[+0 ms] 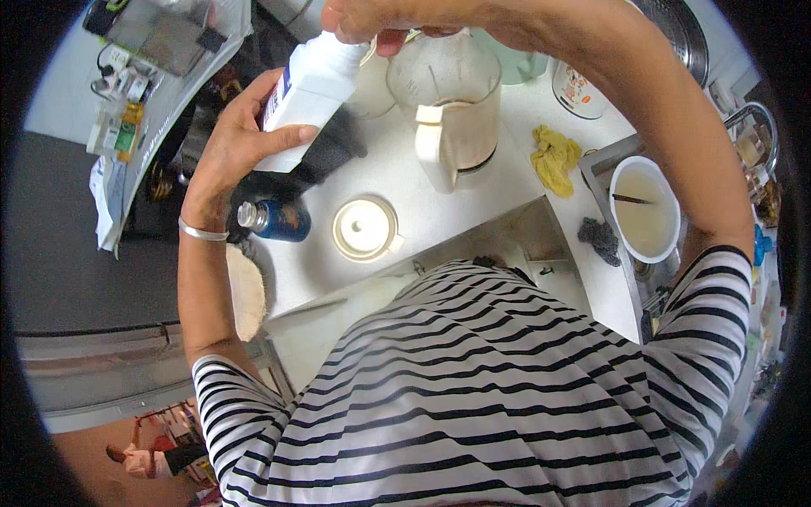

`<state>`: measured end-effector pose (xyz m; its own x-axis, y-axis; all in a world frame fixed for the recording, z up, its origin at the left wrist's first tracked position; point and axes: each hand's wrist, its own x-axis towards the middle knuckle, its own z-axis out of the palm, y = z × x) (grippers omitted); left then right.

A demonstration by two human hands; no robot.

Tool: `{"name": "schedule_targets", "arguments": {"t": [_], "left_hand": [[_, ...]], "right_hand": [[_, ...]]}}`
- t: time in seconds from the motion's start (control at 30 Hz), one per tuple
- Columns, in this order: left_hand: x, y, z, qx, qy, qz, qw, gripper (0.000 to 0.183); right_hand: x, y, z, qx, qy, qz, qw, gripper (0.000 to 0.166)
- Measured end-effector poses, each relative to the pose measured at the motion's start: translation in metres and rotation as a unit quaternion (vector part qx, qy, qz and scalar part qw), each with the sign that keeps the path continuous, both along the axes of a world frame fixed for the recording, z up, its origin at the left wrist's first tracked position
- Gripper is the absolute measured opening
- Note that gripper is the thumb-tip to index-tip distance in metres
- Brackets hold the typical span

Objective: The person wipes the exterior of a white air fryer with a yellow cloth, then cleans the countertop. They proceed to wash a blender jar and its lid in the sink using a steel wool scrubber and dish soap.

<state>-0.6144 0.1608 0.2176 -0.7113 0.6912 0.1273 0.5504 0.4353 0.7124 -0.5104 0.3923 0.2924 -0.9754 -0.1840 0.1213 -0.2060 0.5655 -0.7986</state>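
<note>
In my left hand point(253, 127) is a white plastic bottle point(317, 89) with a dark label, held tilted above the white counter. My right hand point(380, 25) is at the bottle's top end, its fingers around the neck or cap; its exact hold is partly cut off by the picture's edge. Just right of the bottle stands a clear blender jug point(472, 127) with a cream handle, containing something pale brown. A round cream-coloured lid or base point(364, 228) lies nearer to me. To its left is a small blue bottle point(285, 220) with a silvery top.
A yellow cloth point(554, 161) lies right of the jug, near a printed container point(578, 92). At the sink's edge is a white tub point(645, 222) of cloudy liquid, beside a dark scouring pad point(599, 241). A round wooden board point(246, 295) is at left. Another person point(149, 459) stands far off at lower left.
</note>
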Motion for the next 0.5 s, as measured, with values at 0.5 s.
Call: {"name": "schedule_targets", "arguments": {"t": [0.5], "left_hand": [[-0.013,0.062,0.049,-0.200,-0.029,-0.033,0.979,0.060]], "right_hand": [[-0.008,0.065,-0.010,-0.131,-0.146,-0.005,0.981,0.016]]}}
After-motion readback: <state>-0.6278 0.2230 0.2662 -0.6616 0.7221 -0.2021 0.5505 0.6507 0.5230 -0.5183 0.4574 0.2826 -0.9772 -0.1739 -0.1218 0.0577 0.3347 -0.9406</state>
